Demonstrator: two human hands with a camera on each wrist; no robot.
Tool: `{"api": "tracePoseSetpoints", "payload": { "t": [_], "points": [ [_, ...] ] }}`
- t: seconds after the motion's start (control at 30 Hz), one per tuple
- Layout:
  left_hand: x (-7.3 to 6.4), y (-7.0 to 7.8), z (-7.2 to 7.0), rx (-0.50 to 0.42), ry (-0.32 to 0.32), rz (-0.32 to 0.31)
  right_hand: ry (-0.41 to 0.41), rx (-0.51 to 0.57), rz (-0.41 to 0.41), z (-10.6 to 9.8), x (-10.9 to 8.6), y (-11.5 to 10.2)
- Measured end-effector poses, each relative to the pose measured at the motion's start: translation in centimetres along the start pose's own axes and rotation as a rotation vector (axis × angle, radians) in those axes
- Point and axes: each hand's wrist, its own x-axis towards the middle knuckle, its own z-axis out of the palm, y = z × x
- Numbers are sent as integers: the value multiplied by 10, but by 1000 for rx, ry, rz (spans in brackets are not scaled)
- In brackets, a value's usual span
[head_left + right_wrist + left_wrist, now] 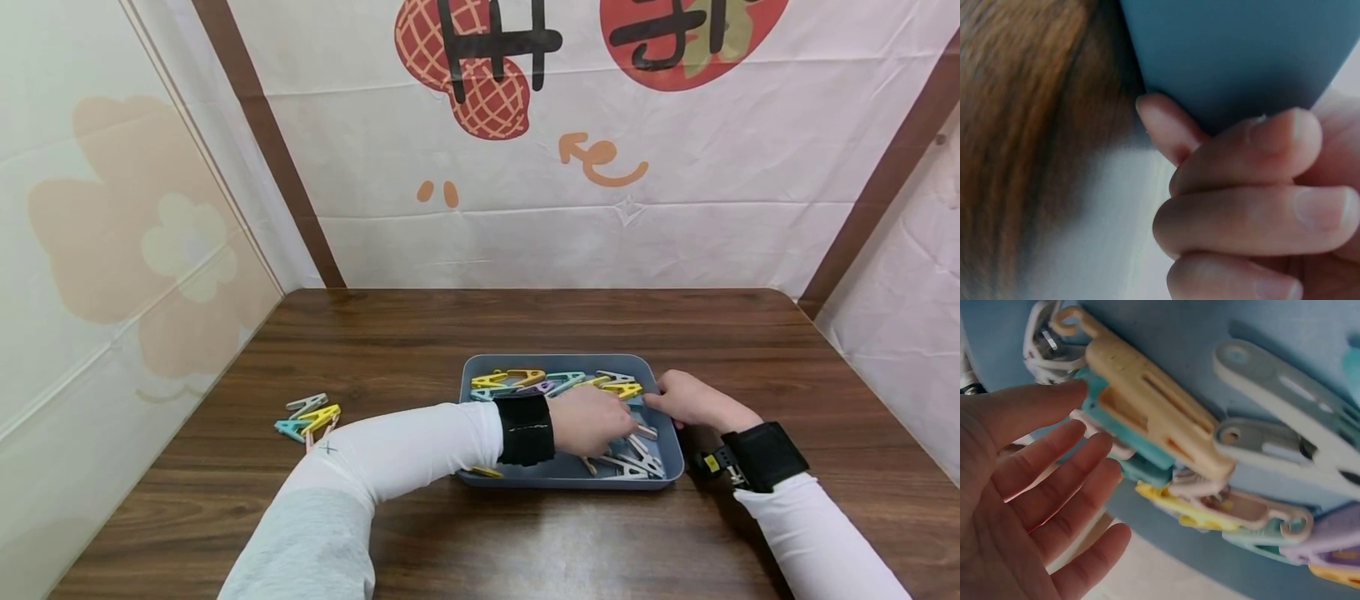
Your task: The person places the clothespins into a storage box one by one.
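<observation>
A grey-blue tray (pixel 570 483) of plastic clothespins in several colours stands on the table. My left hand (pixel 592 419) is inside it, over the clothespins at its right half. In the left wrist view the fingers are parted and slightly bent. The thumb tip is at a teal clothespin (pixel 1124 439) lying against a tan clothespin (pixel 1166 406); whether they touch is unclear. A grey clothespin (pixel 1291 384) lies beside these. At the tray's right side, my right hand (pixel 697 398) grips the wall (pixel 1229 56), its other fingers curled below the edge.
On the table's left lies a small loose pile with a yellow clothespin (pixel 321 417), a grey one, a teal one and a pink one, partly behind the left sleeve. The wooden table (pixel 600 550) ends at a printed cloth backdrop (pixel 562 242).
</observation>
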Motion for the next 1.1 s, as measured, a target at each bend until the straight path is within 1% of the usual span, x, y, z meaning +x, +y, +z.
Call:
{"api": "tracePoseSetpoints", "payload": {
  "t": [0.1,0.17,0.23,0.33,0.43,0.53,0.6,0.67,0.73,0.9,1.0,1.1],
  "points": [
    [-14,-2,-8,-23,37,-17,4,-3,-10,-1,0,0],
    [-26,-5,-14,-28,77,-43,2,-2,-14,-1,0,0],
    [-39,-9,-20,-27,134,-71,-2,3,-8,-2,0,-1],
    [-61,-18,-24,-51,224,-124,-5,5,4,-4,-1,-1],
    [-84,-30,-20,-112,301,-182,-3,3,19,-4,-1,0],
    [-107,-42,-9,-171,360,-254,0,0,24,-2,-2,0],
    [-124,-50,-1,-209,395,-315,1,0,24,0,-2,-1],
    [-142,-58,5,-227,426,-383,1,1,22,1,-3,-1],
    [-160,-65,11,-249,446,-460,0,3,21,2,-3,-2],
    [-211,-86,17,-275,454,-638,1,-9,11,1,-3,-3],
    [-243,-97,19,-298,461,-718,-1,-13,13,1,-2,-3],
    [-274,-108,23,-362,460,-785,-6,-13,20,1,-2,-3]
  ]
}}
